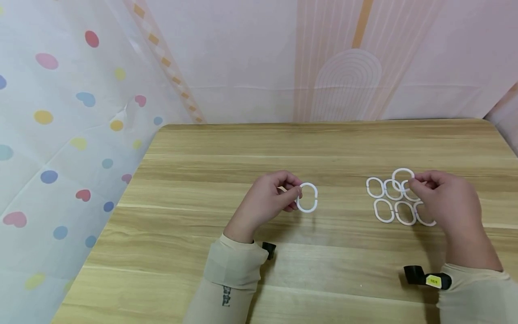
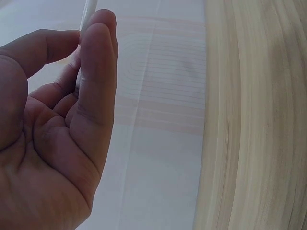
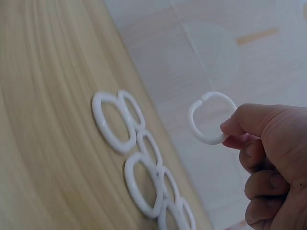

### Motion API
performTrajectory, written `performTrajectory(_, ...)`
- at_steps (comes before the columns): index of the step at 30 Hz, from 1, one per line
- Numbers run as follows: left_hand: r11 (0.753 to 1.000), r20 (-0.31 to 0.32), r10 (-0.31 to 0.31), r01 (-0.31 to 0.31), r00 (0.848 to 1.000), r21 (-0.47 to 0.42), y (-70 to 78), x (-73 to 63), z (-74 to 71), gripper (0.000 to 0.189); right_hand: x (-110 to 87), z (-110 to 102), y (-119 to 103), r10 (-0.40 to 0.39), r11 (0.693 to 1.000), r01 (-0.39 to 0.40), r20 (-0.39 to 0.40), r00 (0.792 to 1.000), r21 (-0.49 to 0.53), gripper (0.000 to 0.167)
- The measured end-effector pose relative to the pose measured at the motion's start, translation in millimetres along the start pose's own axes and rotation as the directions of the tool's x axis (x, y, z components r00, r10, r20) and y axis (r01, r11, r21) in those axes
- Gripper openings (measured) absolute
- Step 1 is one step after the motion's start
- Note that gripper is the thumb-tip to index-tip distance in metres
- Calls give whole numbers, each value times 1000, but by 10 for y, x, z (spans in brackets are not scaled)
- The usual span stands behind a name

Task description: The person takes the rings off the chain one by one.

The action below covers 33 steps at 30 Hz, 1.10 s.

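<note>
A white oval link [image 1: 316, 192] with a small gap in its side is pinched by the fingertips and thumb of my left hand [image 1: 267, 200]. The left wrist view shows that link edge-on as a white sliver [image 2: 88, 10] at the top. My right hand [image 1: 457, 204] pinches a second white link [image 3: 192, 120], raised over the tabletop, with its gap at the upper left in the right wrist view. Beneath and beside this hand, several matching links [image 1: 384, 187] lie flat in two rows. The right hand partly covers the nearest ones.
The wood-grain table [image 1: 182, 252] runs back to a pale patterned cloth [image 1: 251, 58]. A dotted cloth [image 1: 28, 189] hangs along the left side. Each wrist carries a small black camera mount, the right one [image 1: 414, 275] with a yellow label.
</note>
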State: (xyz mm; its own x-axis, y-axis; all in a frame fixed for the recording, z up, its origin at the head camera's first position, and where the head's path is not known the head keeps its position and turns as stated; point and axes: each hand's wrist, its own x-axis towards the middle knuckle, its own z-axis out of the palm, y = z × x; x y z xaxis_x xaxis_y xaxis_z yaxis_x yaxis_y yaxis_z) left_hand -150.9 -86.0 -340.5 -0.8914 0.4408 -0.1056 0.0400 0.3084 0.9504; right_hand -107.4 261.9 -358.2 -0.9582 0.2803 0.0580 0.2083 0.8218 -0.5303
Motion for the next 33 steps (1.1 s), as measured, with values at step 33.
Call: performTrajectory(33, 1000, 0, -16, 16, 1000, 14, 14, -52, -27, 14, 207, -186, 527, 64, 998, -64, -96, 993, 11, 29)
